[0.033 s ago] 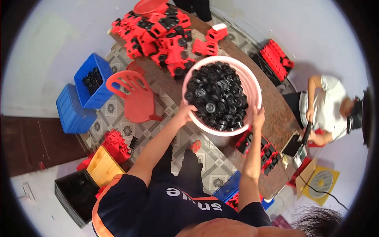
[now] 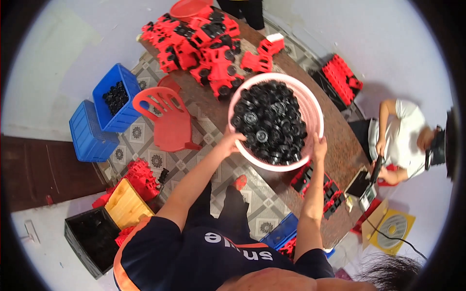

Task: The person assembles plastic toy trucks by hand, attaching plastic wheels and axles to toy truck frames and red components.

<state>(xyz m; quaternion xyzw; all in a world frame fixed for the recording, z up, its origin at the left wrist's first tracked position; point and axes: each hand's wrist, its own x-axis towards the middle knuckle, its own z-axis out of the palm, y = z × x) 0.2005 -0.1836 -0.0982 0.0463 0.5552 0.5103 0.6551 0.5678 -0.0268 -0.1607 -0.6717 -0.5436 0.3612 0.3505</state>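
A round pale pink plastic basin (image 2: 316, 106) is held over the brown tabletop, heaped with small black toy wheels (image 2: 270, 123). My left hand (image 2: 232, 142) grips its near left rim, and my right hand (image 2: 319, 147) is closed on the right rim. The thumbs show at the rim; the other fingers are mostly hidden. Beyond the basin, red toy trucks (image 2: 194, 46) with black wheels lie piled on the table (image 2: 352, 153). More red and black truck parts (image 2: 323, 191) sit beside my right forearm.
A red plastic chair (image 2: 170, 126) stands left of the table. Farther left are a blue crate (image 2: 127, 114) holding black parts and a closed blue bin (image 2: 92, 138). At lower left is a black crate (image 2: 87, 242). Another person (image 2: 403, 131) works at the table's right side.
The whole view has shifted slightly, so the table and basin appear a little lower and farther right. Both hands keep their hold on the basin.
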